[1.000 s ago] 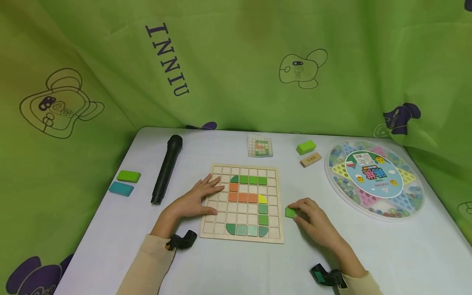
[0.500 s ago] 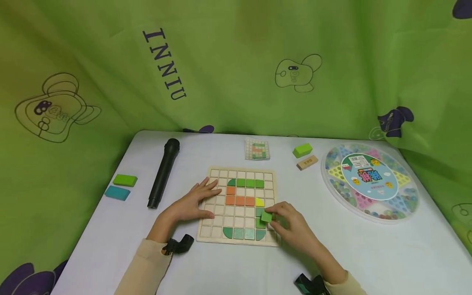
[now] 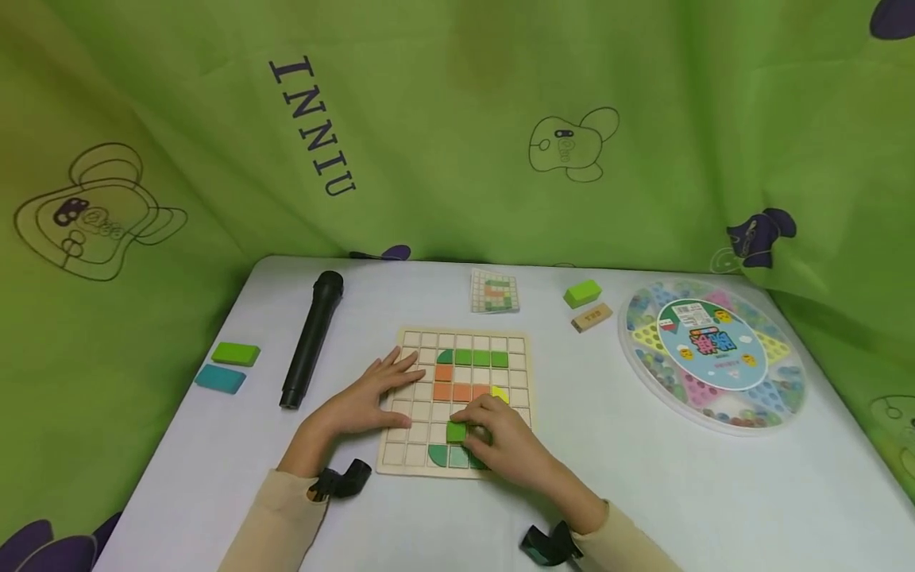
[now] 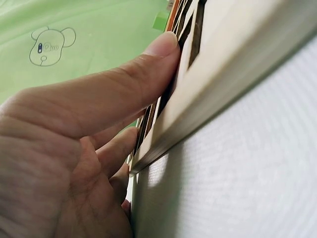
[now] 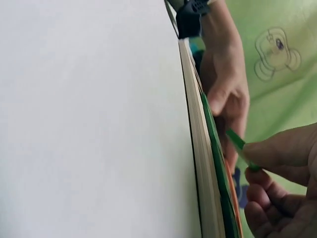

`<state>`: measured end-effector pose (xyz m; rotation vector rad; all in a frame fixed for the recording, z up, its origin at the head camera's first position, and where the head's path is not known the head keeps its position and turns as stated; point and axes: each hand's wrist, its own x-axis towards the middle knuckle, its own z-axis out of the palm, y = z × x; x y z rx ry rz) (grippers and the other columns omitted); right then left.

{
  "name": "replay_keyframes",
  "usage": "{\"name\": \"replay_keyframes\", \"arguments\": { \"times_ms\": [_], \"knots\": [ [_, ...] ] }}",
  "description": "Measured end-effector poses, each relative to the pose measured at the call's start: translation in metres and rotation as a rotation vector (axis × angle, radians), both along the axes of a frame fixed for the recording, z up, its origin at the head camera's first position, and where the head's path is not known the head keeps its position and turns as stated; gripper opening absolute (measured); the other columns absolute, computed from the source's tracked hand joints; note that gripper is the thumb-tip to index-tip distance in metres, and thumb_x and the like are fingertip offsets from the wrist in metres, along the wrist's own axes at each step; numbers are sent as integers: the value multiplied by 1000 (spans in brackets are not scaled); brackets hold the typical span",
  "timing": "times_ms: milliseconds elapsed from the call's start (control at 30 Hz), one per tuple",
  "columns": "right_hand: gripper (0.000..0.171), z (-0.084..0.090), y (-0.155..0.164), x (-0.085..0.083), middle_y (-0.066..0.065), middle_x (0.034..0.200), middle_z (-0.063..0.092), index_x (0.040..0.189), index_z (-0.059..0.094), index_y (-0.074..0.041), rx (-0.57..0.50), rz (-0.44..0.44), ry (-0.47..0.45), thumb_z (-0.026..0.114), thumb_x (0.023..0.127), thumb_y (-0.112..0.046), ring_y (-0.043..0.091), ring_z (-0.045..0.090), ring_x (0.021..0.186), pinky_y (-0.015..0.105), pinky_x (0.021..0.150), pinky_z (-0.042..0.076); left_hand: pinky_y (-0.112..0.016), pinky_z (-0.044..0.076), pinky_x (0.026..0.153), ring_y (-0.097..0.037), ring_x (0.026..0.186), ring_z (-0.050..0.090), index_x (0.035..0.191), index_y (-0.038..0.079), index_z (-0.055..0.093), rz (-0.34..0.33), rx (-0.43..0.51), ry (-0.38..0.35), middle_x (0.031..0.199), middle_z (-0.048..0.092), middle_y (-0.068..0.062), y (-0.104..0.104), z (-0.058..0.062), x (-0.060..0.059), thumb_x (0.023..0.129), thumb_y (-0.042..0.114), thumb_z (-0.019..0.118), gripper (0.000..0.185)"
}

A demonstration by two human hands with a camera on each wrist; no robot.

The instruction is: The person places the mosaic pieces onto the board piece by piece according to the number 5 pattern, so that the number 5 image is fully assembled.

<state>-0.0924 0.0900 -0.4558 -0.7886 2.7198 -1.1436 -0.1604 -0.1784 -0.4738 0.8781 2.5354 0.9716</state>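
A wooden grid board point(image 3: 404, 458) lies on the white table, with green, teal, orange and yellow tiles set in some of its squares. My left hand point(image 3: 363, 403) rests on its left side with fingers spread; in the left wrist view the thumb point(image 4: 161, 47) lies on the board near its edge. Between thumb and fingertips my right hand point(image 3: 516, 445) pinches a green square tile point(image 3: 455, 432) over the lower middle squares. The right wrist view shows this tile point(image 5: 235, 139) tilted and apart from the board. The right hand hides some tiles at the board's right.
A black microphone point(image 3: 312, 340) lies to the left, beside a green block point(image 3: 236, 353) and a blue block point(image 3: 220, 379). Pattern cards point(image 3: 494, 291) sit behind the board. Another green block point(image 3: 582, 293), a wooden block point(image 3: 592, 318) and a round marble game box point(image 3: 712, 357) are at right.
The right hand has carried the green tile leftward, from the table right of the board to above the board's lower middle. The left hand keeps its place on the board.
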Motion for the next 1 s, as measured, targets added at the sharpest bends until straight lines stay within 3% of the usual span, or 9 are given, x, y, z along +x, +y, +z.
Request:
{"name": "replay_keyframes", "arguments": {
  "times_ms": [467, 833, 1000],
  "knots": [
    [25, -5, -18, -8, -4, 99, 59, 106, 70, -14, 29, -19, -86, 70, 81, -8, 10, 49, 89, 25, 77, 44, -56, 1, 117, -31, 148, 0, 143, 14, 44, -30, 10, -14, 159, 19, -5, 6, -1, -5, 78, 38, 75, 76],
    [28, -6, -11, -12, -3, 106, 60, 114, 69, -12, -10, 30, -130, 67, 86, -13, 12, 53, 96, 28, 83, 47, -58, 2, 116, -33, 147, 0, 143, 13, 44, -24, 22, -23, 158, 19, -8, 6, 0, -3, 77, 36, 76, 77],
    [28, -3, 13, -16, -3, 112, 63, 117, 67, -13, -75, -2, -65, 66, 89, -16, 14, 58, 105, 34, 89, 50, -57, 2, 117, -32, 147, 1, 143, 13, 44, -12, 18, -28, 158, 20, -7, 8, -1, -2, 77, 37, 76, 77]
  ]
}}
